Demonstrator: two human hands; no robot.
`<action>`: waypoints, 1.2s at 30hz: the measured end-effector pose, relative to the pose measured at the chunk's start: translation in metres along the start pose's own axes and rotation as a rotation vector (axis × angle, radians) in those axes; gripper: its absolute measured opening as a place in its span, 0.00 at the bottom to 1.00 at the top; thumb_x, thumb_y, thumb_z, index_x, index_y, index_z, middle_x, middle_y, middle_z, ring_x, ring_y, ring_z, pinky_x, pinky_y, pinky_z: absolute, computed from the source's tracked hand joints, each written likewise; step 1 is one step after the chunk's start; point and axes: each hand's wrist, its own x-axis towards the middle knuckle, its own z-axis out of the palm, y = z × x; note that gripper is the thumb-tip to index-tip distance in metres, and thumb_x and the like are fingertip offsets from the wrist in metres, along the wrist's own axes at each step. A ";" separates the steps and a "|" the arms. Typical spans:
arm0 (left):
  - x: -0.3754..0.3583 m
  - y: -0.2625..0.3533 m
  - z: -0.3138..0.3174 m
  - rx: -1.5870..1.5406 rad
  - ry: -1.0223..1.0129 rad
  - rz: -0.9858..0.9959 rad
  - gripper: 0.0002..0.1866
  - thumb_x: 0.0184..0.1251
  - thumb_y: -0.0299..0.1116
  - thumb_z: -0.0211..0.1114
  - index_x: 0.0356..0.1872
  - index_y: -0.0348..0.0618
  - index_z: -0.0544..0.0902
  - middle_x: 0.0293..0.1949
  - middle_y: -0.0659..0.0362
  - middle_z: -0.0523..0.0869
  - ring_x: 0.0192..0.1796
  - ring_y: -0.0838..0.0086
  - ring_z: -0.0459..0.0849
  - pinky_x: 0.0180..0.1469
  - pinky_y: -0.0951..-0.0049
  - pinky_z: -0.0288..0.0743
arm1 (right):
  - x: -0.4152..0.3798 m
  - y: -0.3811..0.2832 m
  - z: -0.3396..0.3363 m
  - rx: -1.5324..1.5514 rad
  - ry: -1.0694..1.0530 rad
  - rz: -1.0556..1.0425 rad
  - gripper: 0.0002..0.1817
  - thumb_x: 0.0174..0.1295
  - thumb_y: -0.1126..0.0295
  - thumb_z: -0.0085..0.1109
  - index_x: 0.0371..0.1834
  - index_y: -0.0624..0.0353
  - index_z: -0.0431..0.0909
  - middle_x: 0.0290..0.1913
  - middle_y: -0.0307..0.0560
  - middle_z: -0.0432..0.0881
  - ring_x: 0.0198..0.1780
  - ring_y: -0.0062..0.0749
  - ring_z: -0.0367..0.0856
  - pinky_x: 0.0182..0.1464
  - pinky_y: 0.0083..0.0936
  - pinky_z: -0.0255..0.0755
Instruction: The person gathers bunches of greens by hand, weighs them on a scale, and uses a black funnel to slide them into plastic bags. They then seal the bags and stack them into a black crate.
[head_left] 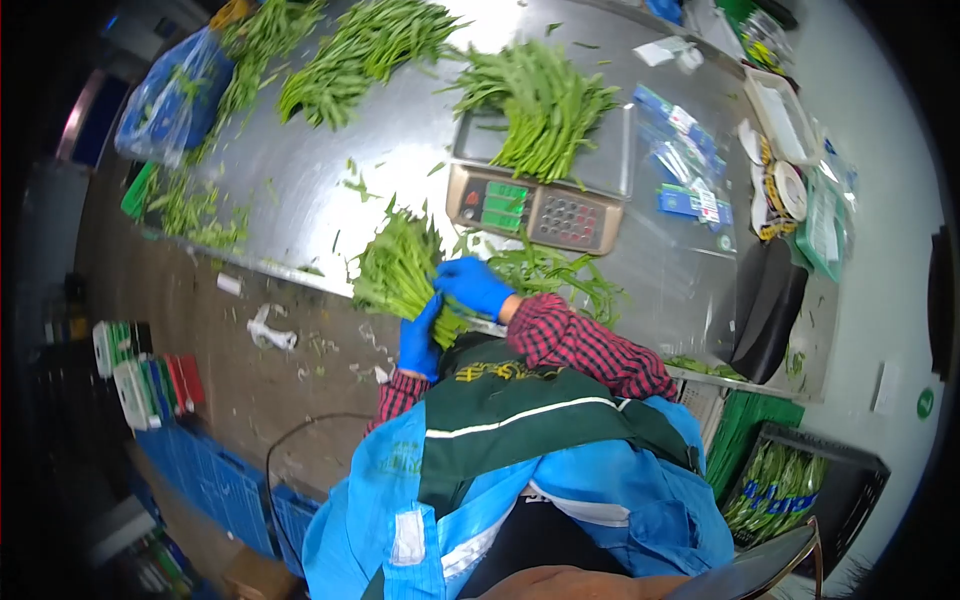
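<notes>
Handling greens (398, 265), both hands (420, 342) (474, 287) straddle the table edge (285, 274) beside bare steel (305, 170).

Left hand (420, 342) curled, right hand (475, 287) alongside

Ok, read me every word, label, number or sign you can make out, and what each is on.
Nothing reads clearly enough to quote.
Scale display: lit digits, too blurred.
Scale keypad: key markings too small.
Dark green cloth on the wearer: yellow lettering, too blurred.
Blue jacket: faint green print, unreadable.
Blue packet: label print too small.
Blue labels on the crated greens: unreadable.
Round green wall sign: mark too small.
</notes>
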 end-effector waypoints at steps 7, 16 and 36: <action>0.006 0.001 0.001 0.088 -0.017 0.042 0.19 0.59 0.23 0.63 0.53 0.37 0.75 0.46 0.56 0.82 0.46 0.71 0.82 0.48 0.72 0.76 | -0.010 -0.028 -0.029 0.423 -0.135 0.387 0.18 0.61 0.54 0.55 0.33 0.61 0.80 0.33 0.46 0.84 0.34 0.23 0.80 0.38 0.24 0.71; 0.007 -0.004 -0.013 0.149 0.009 0.046 0.20 0.59 0.22 0.62 0.54 0.36 0.73 0.45 0.56 0.83 0.45 0.70 0.82 0.47 0.72 0.77 | -0.012 0.000 -0.014 0.766 -0.046 0.319 0.19 0.61 0.57 0.56 0.40 0.66 0.79 0.34 0.50 0.82 0.29 0.27 0.79 0.33 0.25 0.72; -0.017 0.024 -0.014 0.274 0.117 0.053 0.25 0.55 0.21 0.64 0.58 0.36 0.72 0.46 0.58 0.81 0.45 0.74 0.80 0.49 0.75 0.74 | -0.066 -0.007 -0.056 0.527 -0.137 0.157 0.16 0.67 0.63 0.49 0.50 0.64 0.74 0.32 0.41 0.80 0.35 0.23 0.77 0.43 0.24 0.73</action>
